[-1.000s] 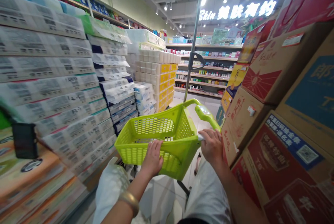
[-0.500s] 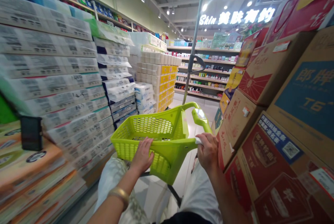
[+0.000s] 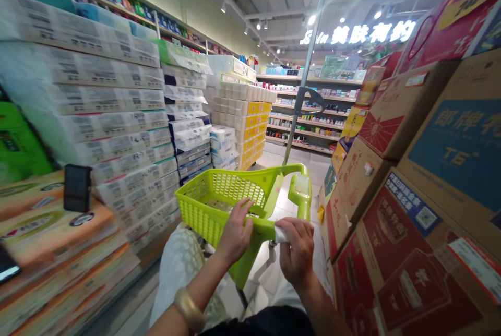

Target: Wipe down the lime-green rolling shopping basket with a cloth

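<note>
A lime-green shopping cart (image 3: 219,216) with a perforated basket stands in front of my knees. My left hand (image 3: 237,231) rests at the near side of its basket rim, fingers stretched and thumb apart. A crumpled white tissue (image 3: 280,234) is pinched in my right hand (image 3: 297,247), pressed on the near end of the cart's handle (image 3: 303,205). The handle curves round to the far side and carries a pale panel. My right palm and part of the tissue are hidden.
Stacked cartons (image 3: 415,242) rise close on the right. Wrapped paper packs (image 3: 113,91) tower on the left. A black device (image 3: 77,188) lies on orange packs (image 3: 31,211), with a phone (image 3: 6,265) nearer. A metal pole (image 3: 313,44) stands behind the cart, before stocked shelves (image 3: 309,111).
My right hand has moved left and down with the tissue along the handle's near end. My left hand has slid right along the rim. The cart has turned slightly and the view has shifted left.
</note>
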A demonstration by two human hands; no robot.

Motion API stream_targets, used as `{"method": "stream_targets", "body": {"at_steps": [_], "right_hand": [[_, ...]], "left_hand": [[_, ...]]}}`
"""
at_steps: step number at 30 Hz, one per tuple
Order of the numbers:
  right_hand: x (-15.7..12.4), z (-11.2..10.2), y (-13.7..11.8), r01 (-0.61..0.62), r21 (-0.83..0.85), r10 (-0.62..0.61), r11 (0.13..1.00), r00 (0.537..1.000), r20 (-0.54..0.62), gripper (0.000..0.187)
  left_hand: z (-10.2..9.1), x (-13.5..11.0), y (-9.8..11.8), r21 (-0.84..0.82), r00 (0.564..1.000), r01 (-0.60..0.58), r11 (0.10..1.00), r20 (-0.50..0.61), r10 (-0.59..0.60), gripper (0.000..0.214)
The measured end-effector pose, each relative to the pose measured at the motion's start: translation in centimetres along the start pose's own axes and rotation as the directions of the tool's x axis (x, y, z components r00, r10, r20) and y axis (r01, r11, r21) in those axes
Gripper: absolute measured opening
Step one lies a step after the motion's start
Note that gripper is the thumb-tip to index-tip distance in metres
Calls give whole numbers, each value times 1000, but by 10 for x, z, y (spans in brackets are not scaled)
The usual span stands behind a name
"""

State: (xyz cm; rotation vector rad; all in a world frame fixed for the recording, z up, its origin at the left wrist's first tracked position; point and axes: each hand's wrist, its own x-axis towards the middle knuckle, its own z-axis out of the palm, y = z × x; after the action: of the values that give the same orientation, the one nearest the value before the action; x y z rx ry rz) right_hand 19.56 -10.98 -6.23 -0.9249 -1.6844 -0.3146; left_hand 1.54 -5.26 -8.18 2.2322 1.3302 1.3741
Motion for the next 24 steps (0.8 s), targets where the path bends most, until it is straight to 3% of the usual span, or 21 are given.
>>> {"method": "stream_targets", "body": {"at_steps": [3, 7, 9, 11, 14, 17, 20, 22, 24], "right_hand": [[-5, -6, -11, 55, 74, -54, 996, 998, -9, 26], [-5, -19, -2, 117, 224, -136, 968, 988, 68, 25], [-2, -25, 14, 31, 306, -60, 952, 995, 85, 23], [3, -30, 29, -123, 375, 105, 919, 992, 70, 22], [7, -33, 31, -254, 391, 245, 885, 967, 74, 23], [7, -34, 7, -137, 329, 92, 934, 985, 147, 26], [6, -35, -16, 30, 283, -91, 959, 974, 206, 25], [6, -35, -15, 72, 258, -133, 963, 966, 223, 23], [7, -33, -3, 40, 249, -89, 968, 977, 192, 22]], "left_hand": [[5, -4, 48, -66, 979, -127, 990, 151, 136, 40], [0, -10, 65, 4, 968, -145, 989, 209, 141, 31], [-3, -13, 63, 28, 971, -149, 988, 195, 141, 31], [-5, -15, 61, 33, 975, -155, 987, 168, 147, 31], [-5, -18, 61, 34, 981, -159, 987, 117, 154, 31], [-5, -20, 62, 38, 980, -173, 984, 106, 168, 30], [-8, -23, 62, 39, 979, -178, 983, 105, 173, 30], [-11, -23, 61, 29, 979, -175, 984, 111, 171, 31], [-12, -22, 61, 14, 978, -170, 985, 127, 167, 32]]}}
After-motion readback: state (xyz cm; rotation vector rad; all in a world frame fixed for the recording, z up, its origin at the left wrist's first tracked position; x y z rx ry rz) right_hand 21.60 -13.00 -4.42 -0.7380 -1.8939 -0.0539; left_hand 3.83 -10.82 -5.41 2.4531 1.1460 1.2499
